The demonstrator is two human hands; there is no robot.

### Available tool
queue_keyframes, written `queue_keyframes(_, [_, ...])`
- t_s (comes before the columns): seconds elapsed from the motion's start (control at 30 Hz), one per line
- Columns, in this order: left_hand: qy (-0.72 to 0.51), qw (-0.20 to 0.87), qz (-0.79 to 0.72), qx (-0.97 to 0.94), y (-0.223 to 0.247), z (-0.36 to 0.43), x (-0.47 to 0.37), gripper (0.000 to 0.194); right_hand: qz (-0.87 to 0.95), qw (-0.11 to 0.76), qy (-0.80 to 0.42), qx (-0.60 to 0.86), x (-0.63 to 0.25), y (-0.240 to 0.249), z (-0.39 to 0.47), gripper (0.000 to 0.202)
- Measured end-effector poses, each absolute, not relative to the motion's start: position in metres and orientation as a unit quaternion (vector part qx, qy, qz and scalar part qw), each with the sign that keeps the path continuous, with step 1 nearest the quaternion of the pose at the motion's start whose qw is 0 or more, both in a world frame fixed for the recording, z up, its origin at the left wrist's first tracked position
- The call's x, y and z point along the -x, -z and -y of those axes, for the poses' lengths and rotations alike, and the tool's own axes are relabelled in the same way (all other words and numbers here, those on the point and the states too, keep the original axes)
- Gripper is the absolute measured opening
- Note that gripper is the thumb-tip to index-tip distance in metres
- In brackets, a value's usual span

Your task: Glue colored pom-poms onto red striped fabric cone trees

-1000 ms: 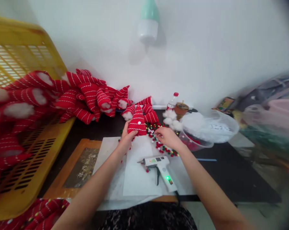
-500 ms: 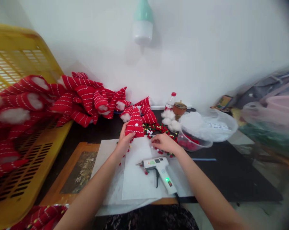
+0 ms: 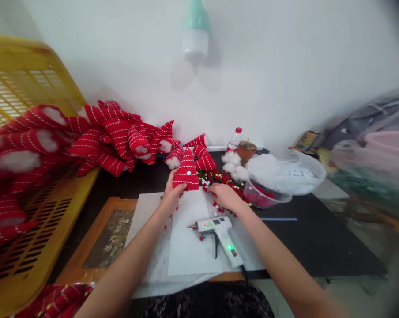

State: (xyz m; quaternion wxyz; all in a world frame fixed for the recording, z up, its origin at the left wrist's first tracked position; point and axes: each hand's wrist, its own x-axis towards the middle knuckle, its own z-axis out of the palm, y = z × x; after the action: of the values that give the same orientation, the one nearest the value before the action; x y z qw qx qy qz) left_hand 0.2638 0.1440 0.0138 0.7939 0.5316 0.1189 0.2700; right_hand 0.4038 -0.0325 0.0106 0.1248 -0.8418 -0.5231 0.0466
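My left hand [image 3: 173,190] holds a red cone-shaped hat [image 3: 186,175] with white stitched stripes, its thumb on the lower front edge. One white pom-pom [image 3: 188,173] sits on the hat's front. To the right, my right hand [image 3: 221,194] is at the near edge of a spread of small pom-poms [image 3: 221,178] in red, green, white and yellow. Its fingers are bent together, and whatever lies between the tips is hidden. A white glue gun [image 3: 219,227] with a lit green light lies on white paper [image 3: 189,256], nozzle pointing left.
Stuffed red striped hats [image 3: 120,137] pile up at the left, over a yellow plastic crate [image 3: 67,229]. Clear tubs [image 3: 269,198], cotton balls [image 3: 232,163], a bottle [image 3: 234,140] and a small pot [image 3: 246,150] stand to the right. A wooden-framed board [image 3: 70,263] lies at front left.
My right hand has shifted slightly left at the pom-poms, and its fingers have drawn closer together. My left hand keeps the hat in the same place.
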Motion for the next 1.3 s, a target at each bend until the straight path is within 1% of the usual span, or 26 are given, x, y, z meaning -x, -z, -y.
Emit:
queue_keyframes(0.1, [-0.276,0.79,-0.117,-0.535,-0.014,-0.143,-0.264,0.072,0.514,0.137,-0.035,0.846,-0.403,-0.016,0.035,0.037])
queue_keyframes(0.13, [-0.278,0.788,-0.116,-0.537,-0.014,-0.144,-0.265,0.072,0.512,0.163,-0.032,0.843,-0.402,-0.019,0.037,0.038])
queue_keyframes(0.17, [-0.278,0.787,-0.113,-0.539,-0.013,-0.144,-0.265,0.072,0.508,0.209,-0.029,0.835,-0.401,-0.024,0.038,0.039])
queue_keyframes(0.27, [-0.274,0.784,-0.102,-0.548,-0.009,-0.146,-0.266,0.07,0.49,0.42,-0.01,0.764,-0.39,-0.043,0.041,0.032])
queue_keyframes(0.3, [-0.276,0.781,-0.098,-0.552,-0.008,-0.146,-0.267,0.07,0.487,0.478,0.002,0.731,-0.384,-0.05,0.04,0.028])
queue_keyframes(0.33, [-0.277,0.777,-0.096,-0.556,-0.006,-0.147,-0.267,0.069,0.493,0.512,0.017,0.703,-0.377,-0.056,0.039,0.025])
queue_keyframes(0.37, [-0.279,0.773,-0.096,-0.562,-0.005,-0.147,-0.267,0.068,0.506,0.529,0.034,0.68,-0.37,-0.062,0.036,0.023])
queue_keyframes(0.47, [-0.279,0.762,-0.095,-0.577,-0.005,-0.147,-0.266,0.066,0.553,0.521,0.096,0.643,-0.353,-0.069,0.024,0.02])
queue_keyframes(0.57, [-0.285,0.749,-0.075,-0.594,-0.006,-0.146,-0.265,0.063,0.572,0.472,0.145,0.655,-0.348,-0.063,0.011,0.022])
queue_keyframes(0.7, [-0.289,0.743,-0.065,-0.6,-0.01,-0.144,-0.265,0.061,0.569,0.395,0.178,0.699,-0.35,-0.054,0.003,0.025])
queue_keyframes(0.77, [-0.289,0.743,-0.07,-0.599,-0.01,-0.144,-0.265,0.061,0.575,0.382,0.203,0.694,-0.349,-0.054,0.005,0.025])
queue_keyframes(0.83, [-0.288,0.745,-0.074,-0.597,-0.008,-0.145,-0.266,0.061,0.582,0.401,0.227,0.67,-0.347,-0.056,0.009,0.024])
queue_keyframes(0.9, [-0.284,0.752,-0.08,-0.589,-0.006,-0.145,-0.267,0.065,0.562,0.453,0.247,0.646,-0.348,-0.059,0.016,0.021])
queue_keyframes(0.97, [-0.28,0.758,-0.09,-0.582,-0.004,-0.146,-0.268,0.067,0.504,0.516,0.254,0.645,-0.355,-0.059,0.023,0.019])
queue_keyframes(1.03, [-0.281,0.759,-0.099,-0.58,-0.003,-0.147,-0.268,0.068,0.443,0.543,0.236,0.673,-0.368,-0.056,0.03,0.018])
queue_keyframes(1.07, [-0.283,0.757,-0.099,-0.581,-0.002,-0.147,-0.268,0.069,0.426,0.531,0.216,0.7,-0.376,-0.053,0.034,0.017])
queue_keyframes(1.1, [-0.284,0.755,-0.097,-0.583,-0.002,-0.147,-0.268,0.07,0.422,0.496,0.188,0.735,-0.383,-0.05,0.038,0.014])
queue_keyframes(1.17, [-0.286,0.755,-0.092,-0.583,-0.002,-0.148,-0.268,0.073,0.448,0.365,0.101,0.81,-0.396,-0.045,0.045,0.012])
queue_keyframes(1.23, [-0.282,0.76,-0.091,-0.579,-0.001,-0.148,-0.269,0.077,0.488,0.225,0.005,0.843,-0.401,-0.04,0.05,0.014])
queue_keyframes(1.27, [-0.28,0.763,-0.092,-0.576,-0.001,-0.148,-0.269,0.079,0.504,0.175,-0.034,0.845,-0.401,-0.037,0.051,0.015])
queue_keyframes(1.3, [-0.279,0.765,-0.094,-0.573,-0.001,-0.148,-0.269,0.079,0.515,0.142,-0.061,0.843,-0.4,-0.035,0.052,0.015])
